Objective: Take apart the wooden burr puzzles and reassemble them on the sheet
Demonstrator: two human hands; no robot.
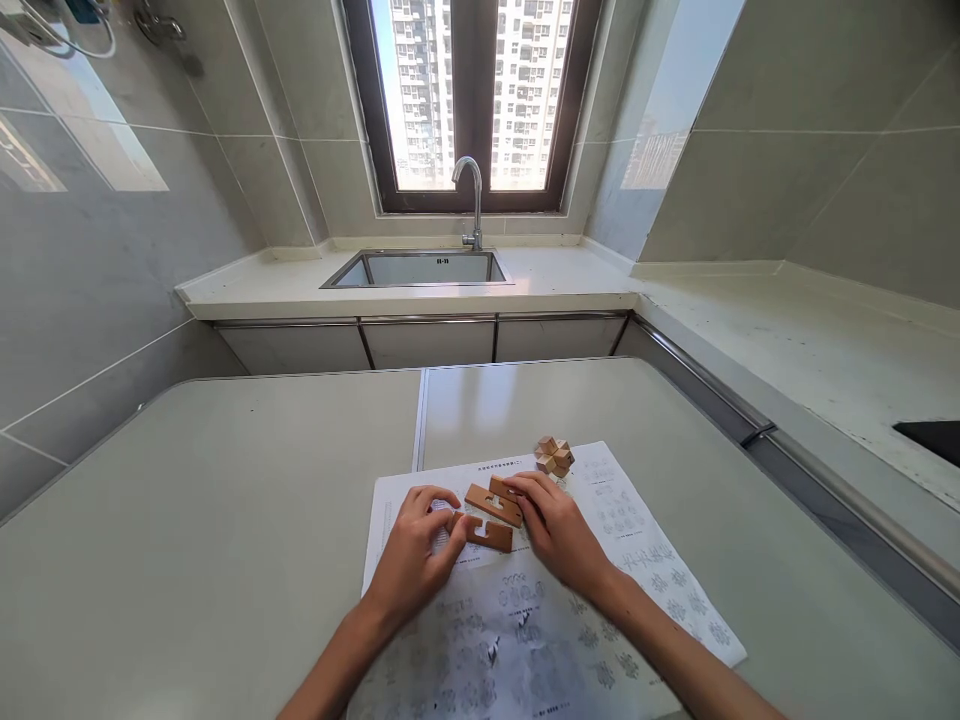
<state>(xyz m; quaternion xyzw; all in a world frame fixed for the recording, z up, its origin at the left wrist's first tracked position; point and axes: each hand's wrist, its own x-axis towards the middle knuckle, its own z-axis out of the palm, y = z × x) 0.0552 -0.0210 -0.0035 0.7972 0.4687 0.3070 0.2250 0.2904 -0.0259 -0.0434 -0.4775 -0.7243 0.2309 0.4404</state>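
Several flat notched wooden puzzle pieces [492, 515] lie on a printed instruction sheet [637, 560] on a pale table. My left hand [420, 548] rests on the sheet with its fingers curled, the fingertips pinching the left end of the nearest piece. My right hand [556, 528] lies over the right ends of the pieces, fingers bent and pressing on them. An assembled pale wooden puzzle knot [553, 456] sits on the sheet just beyond my right hand, untouched.
The table [225, 480] has a seam down its middle. Beyond it runs a counter with a steel sink [420, 270] and a tap under a window. A second counter runs along the right with a dark cutout [930, 438].
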